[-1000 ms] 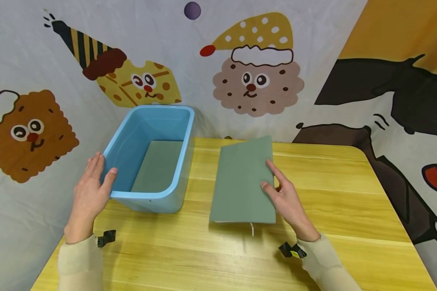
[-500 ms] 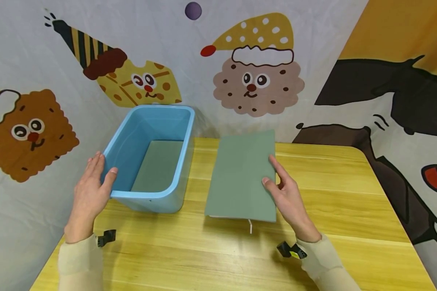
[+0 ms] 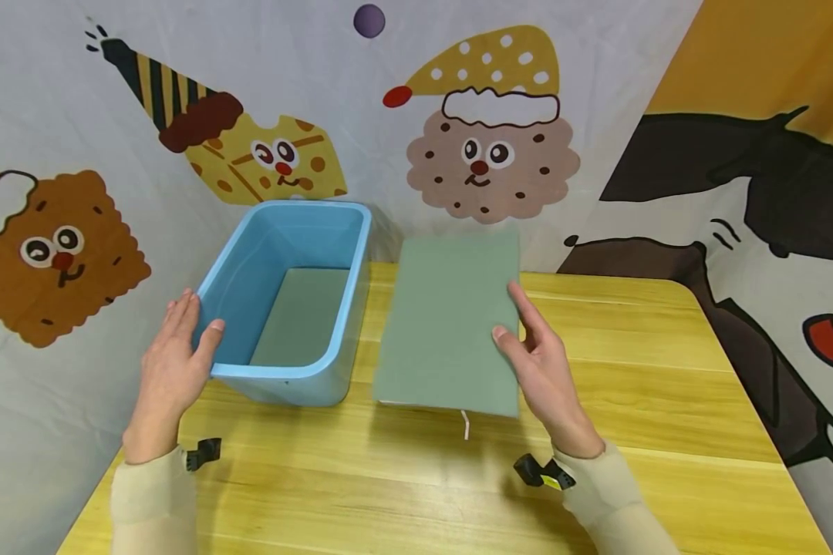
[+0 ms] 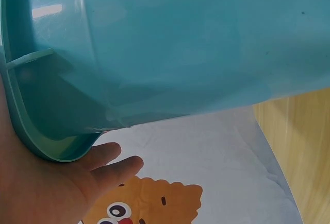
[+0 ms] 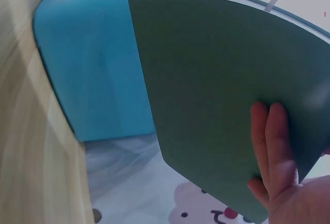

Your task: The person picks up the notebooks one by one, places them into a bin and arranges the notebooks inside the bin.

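In the head view, a grey-green notebook (image 3: 451, 324) with a white ribbon bookmark (image 3: 466, 425) is held above the table by my right hand (image 3: 544, 370). The thumb lies on its upper cover, and the right wrist view shows the fingers (image 5: 278, 147) spread against its underside. To the left stands a light blue plastic bin (image 3: 350, 339). My left hand (image 3: 173, 370) rests against the bin's near left corner, fingers straight along the rim, as the left wrist view also shows. A flat grey-green thing (image 3: 305, 316), coloured like the notebook, lies on the bin's floor.
The yellow wood-grain table (image 3: 639, 385) extends right of the notebook and toward the front. Behind it hangs a pale cloth (image 3: 375, 139) printed with cartoon food figures, close to the bin's far side. Small black wrist devices (image 3: 543, 472) stick out by both sleeves.
My right hand has raised the notebook and shifted it left toward the bin; its cover now lies flatter to the head view. The left hand and bin have stayed in place.
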`<state>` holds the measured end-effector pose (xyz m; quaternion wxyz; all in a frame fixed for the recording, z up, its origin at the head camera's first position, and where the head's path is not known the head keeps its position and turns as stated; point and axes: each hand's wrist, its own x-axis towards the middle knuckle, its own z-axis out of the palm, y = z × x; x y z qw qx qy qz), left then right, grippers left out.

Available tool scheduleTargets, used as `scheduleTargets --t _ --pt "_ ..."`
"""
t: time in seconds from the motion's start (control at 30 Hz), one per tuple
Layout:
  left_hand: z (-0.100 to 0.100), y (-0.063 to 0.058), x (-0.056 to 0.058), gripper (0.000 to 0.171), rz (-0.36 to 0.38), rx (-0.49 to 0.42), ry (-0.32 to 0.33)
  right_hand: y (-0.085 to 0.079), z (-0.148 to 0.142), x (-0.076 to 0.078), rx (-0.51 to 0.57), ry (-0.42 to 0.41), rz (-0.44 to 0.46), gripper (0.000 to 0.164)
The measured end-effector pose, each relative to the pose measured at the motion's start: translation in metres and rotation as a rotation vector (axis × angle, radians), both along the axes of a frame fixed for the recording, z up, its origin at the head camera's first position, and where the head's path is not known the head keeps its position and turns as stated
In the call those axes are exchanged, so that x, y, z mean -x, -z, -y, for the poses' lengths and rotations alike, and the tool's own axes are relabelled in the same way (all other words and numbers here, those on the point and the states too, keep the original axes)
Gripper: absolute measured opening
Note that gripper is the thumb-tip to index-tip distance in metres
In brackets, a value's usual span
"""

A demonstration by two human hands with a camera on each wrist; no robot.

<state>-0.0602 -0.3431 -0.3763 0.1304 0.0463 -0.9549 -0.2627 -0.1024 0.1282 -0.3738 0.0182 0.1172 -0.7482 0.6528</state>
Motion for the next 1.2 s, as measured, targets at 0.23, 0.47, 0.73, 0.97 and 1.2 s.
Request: scheduleTargets --t 0.23,0.47,0.73,0.97,1.2 --pt "0.001 0.001 0.000 0.071 0.005 0.005 -0.004 -0.016 0.015 0.002 0.101 -0.015 -0.046 0.062" --pt "0.000 0.000 0.000 0.072 0.013 0.004 -0.005 -0.033 0.036 0.004 0.268 -0.056 -0.078 0.064" --pt "0.000 -0.001 0.000 0.072 0.012 -0.002 -0.009 -0.048 0.060 0.007 0.391 -0.084 -0.104 0.065" --pt "-0.001 -0.001 0.000 0.072 0.005 -0.014 -0.008 -0.061 0.084 0.014 0.489 -0.138 -0.054 0.066" --pt "0.001 0.001 -0.002 0.073 -0.043 -0.029 0.003 -0.062 0.116 0.029 0.473 -0.156 -0.055 0.067"
